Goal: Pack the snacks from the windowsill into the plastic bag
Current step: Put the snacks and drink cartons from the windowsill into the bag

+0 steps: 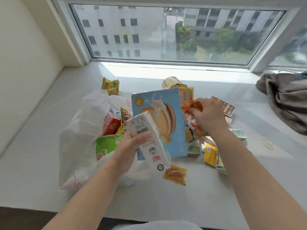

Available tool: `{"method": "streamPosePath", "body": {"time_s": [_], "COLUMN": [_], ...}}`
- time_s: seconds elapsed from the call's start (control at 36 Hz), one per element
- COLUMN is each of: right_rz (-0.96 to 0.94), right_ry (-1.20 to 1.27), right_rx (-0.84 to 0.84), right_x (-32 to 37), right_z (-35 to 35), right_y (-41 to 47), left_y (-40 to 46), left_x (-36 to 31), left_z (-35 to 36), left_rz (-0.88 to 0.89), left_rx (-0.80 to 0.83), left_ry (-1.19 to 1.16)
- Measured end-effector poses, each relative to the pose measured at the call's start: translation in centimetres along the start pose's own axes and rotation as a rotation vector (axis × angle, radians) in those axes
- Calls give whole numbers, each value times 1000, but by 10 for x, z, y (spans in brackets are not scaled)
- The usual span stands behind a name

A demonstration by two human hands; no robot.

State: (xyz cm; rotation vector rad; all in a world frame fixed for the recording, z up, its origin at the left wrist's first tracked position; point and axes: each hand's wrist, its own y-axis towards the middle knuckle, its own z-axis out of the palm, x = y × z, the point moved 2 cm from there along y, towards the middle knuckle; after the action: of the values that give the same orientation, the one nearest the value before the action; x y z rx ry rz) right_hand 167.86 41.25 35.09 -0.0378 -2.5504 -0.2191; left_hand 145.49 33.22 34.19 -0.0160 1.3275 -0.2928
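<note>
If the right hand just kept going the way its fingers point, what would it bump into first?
The right hand points left, already pinching an orange snack packet. Straight on, it would likely meet the blue biscuit box first, though depth is hard to judge.

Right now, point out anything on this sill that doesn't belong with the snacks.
A yellow rubber band lies loose on the windowsill, right of the snack pile, and crumpled grey cloth sits at the far right. Neither is a snack.
</note>
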Motion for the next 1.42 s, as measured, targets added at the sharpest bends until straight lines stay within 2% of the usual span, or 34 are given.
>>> {"method": "streamPosePath", "body": {"time_s": [0.06, 0.17, 0.31, 0.42, 0.53, 0.56, 0.58, 0.67, 0.72, 0.78, 0.86, 1.0, 1.14, 1.22, 1.28, 1.33, 1.42], "right_rz": [9, 61, 65, 63, 96, 108, 121, 147, 143, 134, 144, 158, 173, 156, 119, 74, -75], "right_ry": [-2, -13, -70, -35, -7, 6, 13, 6, -17, -34, -26, -52, -49, -27, 14, 37, -76], "right_rx": [37, 71, 88, 145, 215, 247, 278, 305, 292, 274, 253, 265, 257, 190, 82, -18, -51], "right_x": [14, 44, 81, 104, 120, 123, 126, 133, 134, 135, 133, 130, 132, 135, 139, 145, 157], "right_z": [11, 41, 72, 91, 107, 112, 117, 128, 134, 138, 142, 154, 166, 167, 165, 162, 169], "right_y": [2, 7, 13, 16, 18, 18, 17, 13, 11, 11, 14, 15, 15, 17, 21, 24, 26], "left_y": [3, 28, 63, 77, 87, 90, 92, 88, 80, 72, 60, 57, 63, 61, 55, 49, 50], "left_x": [-8, -9, -3, -7, -5, -1, 2, 1, -1, 6, 25, 46, 75, 81, 82, 80, 72], "left_z": [-26, -82, -133, -162, -193, -205, -216, -234, -231, -224, -208, -206, -213, -212, -217, -227, -236], "left_rz": [-14, -269, -400, -422, -343, -333, -334, -274, -239, -230, -166, -176, -288, -259, -223, -141, -36], "left_rx": [-95, -219, -393, -511, -629, -684, -735, -699, -524, -277, 30, 170, 185, 179, 192, 132, -86], "left_ry": [-90, -184, -261, -245, -155, -65, 128, 956, 1351, 1619, 1814, 1820, 1659, 1528, 1436, 1325, 1143]}}
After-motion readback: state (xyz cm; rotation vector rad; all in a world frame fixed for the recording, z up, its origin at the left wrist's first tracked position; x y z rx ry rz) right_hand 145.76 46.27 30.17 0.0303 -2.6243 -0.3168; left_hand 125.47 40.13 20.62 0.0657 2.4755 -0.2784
